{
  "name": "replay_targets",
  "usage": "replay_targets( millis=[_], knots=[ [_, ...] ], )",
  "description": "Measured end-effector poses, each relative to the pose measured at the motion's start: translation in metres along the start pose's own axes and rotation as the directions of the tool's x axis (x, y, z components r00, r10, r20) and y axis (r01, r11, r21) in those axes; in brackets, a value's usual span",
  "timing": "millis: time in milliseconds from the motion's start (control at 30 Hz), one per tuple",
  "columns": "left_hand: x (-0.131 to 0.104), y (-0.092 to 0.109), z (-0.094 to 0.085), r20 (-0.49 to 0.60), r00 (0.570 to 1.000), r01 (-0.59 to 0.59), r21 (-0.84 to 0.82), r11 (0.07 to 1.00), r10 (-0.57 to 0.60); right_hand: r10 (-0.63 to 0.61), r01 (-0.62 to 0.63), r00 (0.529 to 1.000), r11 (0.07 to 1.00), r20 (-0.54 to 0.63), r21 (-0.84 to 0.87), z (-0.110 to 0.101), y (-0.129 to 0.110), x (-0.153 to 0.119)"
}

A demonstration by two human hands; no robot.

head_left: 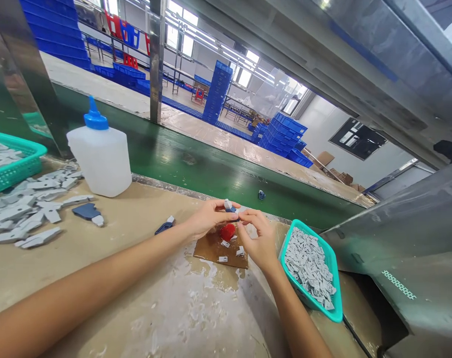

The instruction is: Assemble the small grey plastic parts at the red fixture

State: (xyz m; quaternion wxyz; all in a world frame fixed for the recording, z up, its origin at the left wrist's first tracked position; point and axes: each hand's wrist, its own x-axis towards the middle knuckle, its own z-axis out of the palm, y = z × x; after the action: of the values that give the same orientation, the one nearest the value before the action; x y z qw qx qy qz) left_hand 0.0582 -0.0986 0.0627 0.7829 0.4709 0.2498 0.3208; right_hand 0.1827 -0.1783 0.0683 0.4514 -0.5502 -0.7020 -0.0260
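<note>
Near the bench's far edge, my left hand is closed round a small dark blue and light grey part. The fingertips of my right hand are pinched together at the right end of that same part. Below the hands lies a brown sheet bearing a red round object and several small grey pieces. A blue and grey part rests left of my left hand. Farther left lies a larger blue and grey part.
A teal basket of small grey pieces stands right. At left are loose grey pieces, another teal basket and a white bottle with a blue cap. Beyond runs a green belt carrying a small blue part.
</note>
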Motion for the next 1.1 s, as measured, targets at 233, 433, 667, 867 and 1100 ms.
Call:
replay_targets(
  millis=[233,433,667,867,1100],
  knots=[
    [-0.003,-0.008,0.012,-0.077,0.996,0.023,-0.159,0.987,-0.035,-0.105,0.099,0.993,0.988,-0.051,-0.115,0.010,0.001,-0.004],
    [0.009,0.000,0.002,-0.195,0.981,-0.008,-0.025,1.000,0.003,-0.053,0.064,0.991,0.994,0.123,-0.085,-0.009,0.007,0.003],
    [0.043,0.049,-0.082,-0.315,0.858,0.176,0.923,0.343,0.405,0.343,-0.240,0.920,0.875,0.188,-0.421,-0.116,0.063,-0.040],
    [0.053,0.066,-0.102,-0.227,0.915,0.341,0.878,-0.337,0.334,0.389,-0.284,0.902,0.860,0.186,-0.424,-0.127,0.091,-0.080],
    [0.069,0.053,-0.092,-0.240,0.922,0.349,0.854,-0.386,0.303,0.372,-0.305,0.921,0.871,0.112,-0.385,-0.120,0.086,-0.079]
  ],
)
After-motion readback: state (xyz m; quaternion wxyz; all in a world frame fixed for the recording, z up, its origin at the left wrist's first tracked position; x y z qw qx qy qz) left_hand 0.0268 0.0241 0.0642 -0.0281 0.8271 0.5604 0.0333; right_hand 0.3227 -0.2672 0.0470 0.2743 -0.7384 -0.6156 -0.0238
